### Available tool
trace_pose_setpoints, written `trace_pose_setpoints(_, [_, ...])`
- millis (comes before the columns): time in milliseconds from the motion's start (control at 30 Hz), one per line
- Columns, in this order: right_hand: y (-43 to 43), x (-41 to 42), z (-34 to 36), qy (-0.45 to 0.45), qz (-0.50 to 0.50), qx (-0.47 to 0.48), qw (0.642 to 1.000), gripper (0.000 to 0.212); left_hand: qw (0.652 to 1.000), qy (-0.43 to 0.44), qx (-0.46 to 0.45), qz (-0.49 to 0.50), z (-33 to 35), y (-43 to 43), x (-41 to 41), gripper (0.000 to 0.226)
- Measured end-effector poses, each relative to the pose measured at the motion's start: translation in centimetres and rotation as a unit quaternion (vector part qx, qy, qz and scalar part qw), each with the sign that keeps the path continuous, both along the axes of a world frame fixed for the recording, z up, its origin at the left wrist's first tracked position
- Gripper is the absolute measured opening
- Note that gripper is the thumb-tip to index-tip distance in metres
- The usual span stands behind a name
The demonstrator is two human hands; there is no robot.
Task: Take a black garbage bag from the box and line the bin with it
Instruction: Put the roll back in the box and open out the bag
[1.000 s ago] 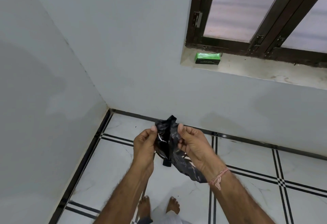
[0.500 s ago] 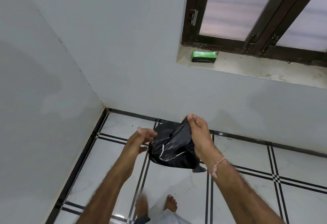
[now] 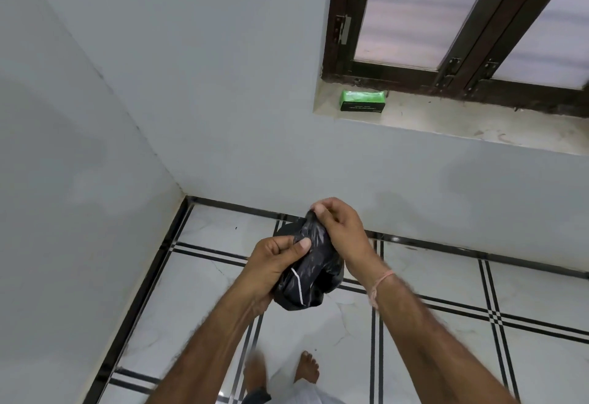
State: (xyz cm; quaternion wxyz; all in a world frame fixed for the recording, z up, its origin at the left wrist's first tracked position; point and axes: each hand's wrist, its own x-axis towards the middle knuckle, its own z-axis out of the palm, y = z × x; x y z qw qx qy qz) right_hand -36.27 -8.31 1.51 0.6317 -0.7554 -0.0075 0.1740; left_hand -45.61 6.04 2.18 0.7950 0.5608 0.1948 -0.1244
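Observation:
A crumpled black garbage bag (image 3: 307, 273) hangs between both hands at waist height over the tiled floor. My left hand (image 3: 274, 263) pinches its left side between thumb and fingers. My right hand (image 3: 341, 231) grips the bag's top edge from above. A green box (image 3: 362, 100) lies on the window sill at the upper right, well away from the hands. No bin is in view.
I stand in a room corner with grey walls at the left and ahead. The window sill (image 3: 478, 126) juts under a dark-framed window (image 3: 446, 21). My bare feet (image 3: 306, 368) stand on white floor tiles with black stripes.
The left hand, which had come off the bag half a second ago, has taken hold of it again. The bag is bunched tighter between the hands.

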Motion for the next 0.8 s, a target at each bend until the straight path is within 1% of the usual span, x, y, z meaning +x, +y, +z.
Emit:
trace_pose_setpoints(33, [-0.2,-0.5,0.0,-0.040,-0.041,-0.059,0.997,0.017,0.999,0.005,0.011,0.034,0.0,-0.3,0.1,0.040])
trace_pose_setpoints(67, [-0.4,-1.3,0.2,-0.065,-0.084,-0.074,0.992,0.016,0.998,0.005,0.015,0.065,0.0,-0.5,0.3,0.039])
trace_pose_setpoints(100, [-0.3,-2.2,0.9,-0.060,-0.094,-0.046,0.993,0.020,0.996,0.002,0.011,0.090,-0.1,-0.5,0.4,0.038])
trace_pose_setpoints(133, [-0.2,-3.0,1.5,-0.017,-0.073,0.010,0.997,0.026,0.994,-0.001,0.002,0.105,-0.2,-0.5,0.5,0.038])
trace_pose_setpoints(167, [0.1,-3.9,2.2,0.049,-0.032,0.066,0.996,0.031,0.994,0.000,-0.009,0.111,-0.3,-0.6,0.6,0.037])
trace_pose_setpoints(200, [0.3,-4.4,2.6,0.113,0.005,0.100,0.989,0.035,0.993,0.004,-0.019,0.113,-0.3,-0.6,0.6,0.036])
trace_pose_setpoints(233, [0.5,-4.8,2.9,0.150,0.025,0.122,0.981,0.035,0.993,0.008,-0.029,0.115,-0.3,-0.6,0.5,0.038])
trace_pose_setpoints(267, [0.6,-4.8,3.0,0.168,0.023,0.138,0.976,0.031,0.993,0.012,-0.037,0.116,-0.4,-0.6,0.4,0.042])
trace_pose_setpoints(333, [0.6,-4.5,3.3,0.180,0.004,0.163,0.970,0.022,0.993,0.010,-0.043,0.113,-0.6,-0.6,0.2,0.055])
trace_pose_setpoints(400, [0.5,-4.3,3.2,0.177,-0.001,0.170,0.970,0.016,0.993,0.007,-0.041,0.114,-0.8,-0.7,0.1,0.061])
trace_pose_setpoints(467, [0.6,-4.3,3.0,0.186,-0.015,0.173,0.967,0.017,0.992,0.013,-0.050,0.115,-1.1,-0.7,0.1,0.056])
trace_pose_setpoints(500, [0.7,-4.4,2.9,0.198,-0.026,0.177,0.964,0.020,0.991,0.017,-0.059,0.118,-1.1,-0.7,0.0,0.048])
trace_pose_setpoints(567, [1.1,-4.5,2.5,0.226,-0.041,0.172,0.958,0.031,0.988,0.019,-0.089,0.127,-0.8,-0.6,-0.1,0.033])
trace_pose_setpoints(600, [1.2,-4.6,2.3,0.237,-0.046,0.169,0.956,0.037,0.985,0.021,-0.104,0.133,-0.7,-0.6,-0.1,0.031])
trace_pose_setpoints(633, [1.3,-4.6,2.2,0.247,-0.059,0.168,0.953,0.038,0.983,0.024,-0.117,0.140,-0.7,-0.4,-0.1,0.033])
trace_pose_setpoints(733, [0.8,-4.0,1.9,0.268,-0.118,0.175,0.940,0.029,0.976,0.040,-0.136,0.165,-0.7,0.6,-0.3,0.042])
trace_pose_setpoints(800, [0.2,-3.2,1.9,0.293,-0.146,0.200,0.923,0.029,0.966,0.060,-0.160,0.193,-1.4,1.6,-0.4,0.038])
